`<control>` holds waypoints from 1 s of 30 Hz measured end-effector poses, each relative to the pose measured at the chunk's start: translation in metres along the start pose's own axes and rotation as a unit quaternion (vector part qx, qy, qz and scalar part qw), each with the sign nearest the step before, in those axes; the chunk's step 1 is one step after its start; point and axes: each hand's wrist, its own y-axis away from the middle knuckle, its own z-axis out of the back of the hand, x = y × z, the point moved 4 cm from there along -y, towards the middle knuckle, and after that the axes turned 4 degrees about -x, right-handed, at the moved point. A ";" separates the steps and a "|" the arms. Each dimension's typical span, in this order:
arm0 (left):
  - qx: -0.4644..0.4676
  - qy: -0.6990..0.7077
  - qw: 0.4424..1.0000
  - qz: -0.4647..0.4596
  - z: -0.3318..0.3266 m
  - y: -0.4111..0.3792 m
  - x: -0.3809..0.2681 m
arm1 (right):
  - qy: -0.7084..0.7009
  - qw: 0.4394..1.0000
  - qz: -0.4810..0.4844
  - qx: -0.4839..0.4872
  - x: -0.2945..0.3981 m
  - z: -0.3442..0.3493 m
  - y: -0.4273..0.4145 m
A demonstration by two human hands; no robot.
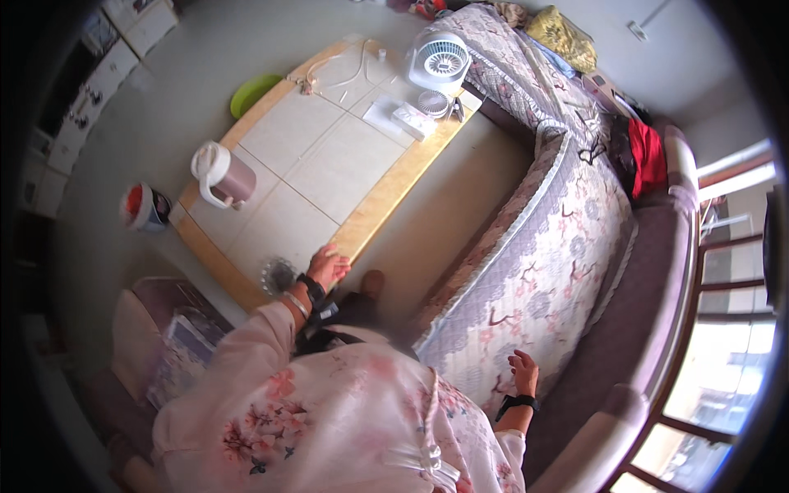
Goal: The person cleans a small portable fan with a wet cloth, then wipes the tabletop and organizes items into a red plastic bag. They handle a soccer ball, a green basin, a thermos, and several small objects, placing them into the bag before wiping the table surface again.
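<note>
My left hand [328,266] is at the near edge of the tiled, wood-framed table [385,196], fingers apart with nothing seen in them. Just left of its wrist stands a clear glass dish [278,275]. Over the floral sofa cover [524,289] hangs my right hand [524,368], its fingers loosely curled and holding nothing. Both wrists wear black bands. A pink and white thermos jug [233,179] stands at the table's left side. At the far end are a white box fan [441,60], a small round fan [433,103] and a tissue pack [414,121].
The L-shaped sofa [653,259] runs along the right, with a red cloth [648,157] on it. An armchair [137,320] stands at the lower left. On the floor beyond the table are a bucket [148,207] and a green basin [251,93]. A foot shows between table and sofa.
</note>
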 end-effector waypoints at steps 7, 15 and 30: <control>0.021 -0.033 0.999 -0.013 -0.085 -0.063 -0.082 | 0.069 0.997 0.033 0.016 0.090 0.026 -0.107; -0.067 -0.005 0.997 -0.034 -0.126 -0.132 -0.110 | 0.093 0.985 0.073 0.125 0.181 0.019 -0.244; -0.193 0.018 0.979 -0.062 -0.243 -0.226 -0.131 | 0.231 0.906 0.342 0.088 0.440 0.126 -0.555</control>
